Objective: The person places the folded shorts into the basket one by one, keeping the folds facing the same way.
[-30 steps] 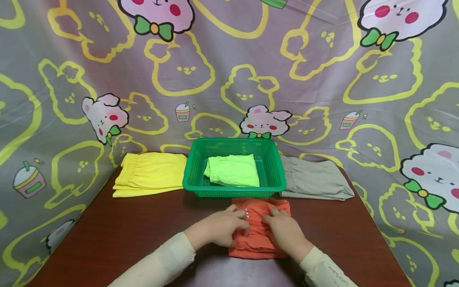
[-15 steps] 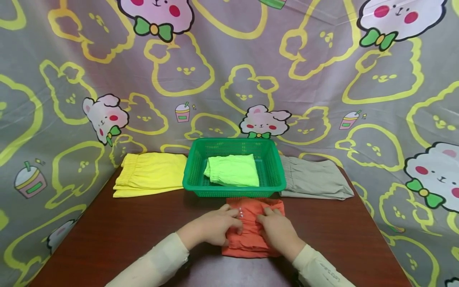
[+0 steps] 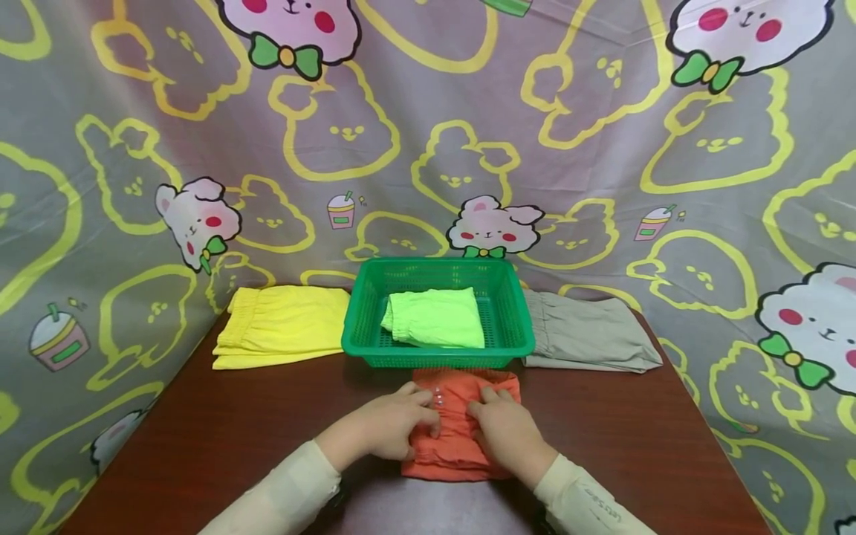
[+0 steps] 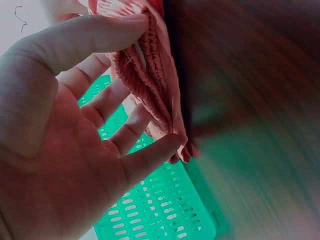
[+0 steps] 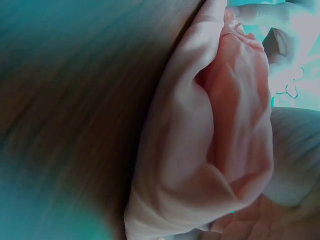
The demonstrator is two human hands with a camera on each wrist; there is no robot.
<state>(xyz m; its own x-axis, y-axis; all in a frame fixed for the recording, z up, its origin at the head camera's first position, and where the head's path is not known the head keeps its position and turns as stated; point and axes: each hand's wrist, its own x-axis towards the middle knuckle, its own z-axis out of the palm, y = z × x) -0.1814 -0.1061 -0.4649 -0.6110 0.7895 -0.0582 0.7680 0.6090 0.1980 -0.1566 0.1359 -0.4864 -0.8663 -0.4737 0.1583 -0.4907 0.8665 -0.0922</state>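
Note:
A folded orange garment with gathered elastic and a few shiny dots lies on the table, just in front of the green basket. On its left edge rests my left hand; in the left wrist view the thumb lies over the gathered folds and the other fingers reach loosely along the side. My right hand lies on the garment's right part, fingers pointing away from me. The right wrist view shows the garment's rounded folds, which hide most of the right fingers. A folded lime-green garment sits inside the basket.
Left of the basket lies a folded yellow garment with a gathered waistband. A folded grey garment lies to its right. A patterned cloth hangs behind the dark brown table.
The orange garment has slid leftward along the table, with both hands moving along on it. The basket and the other garments have stayed in place.

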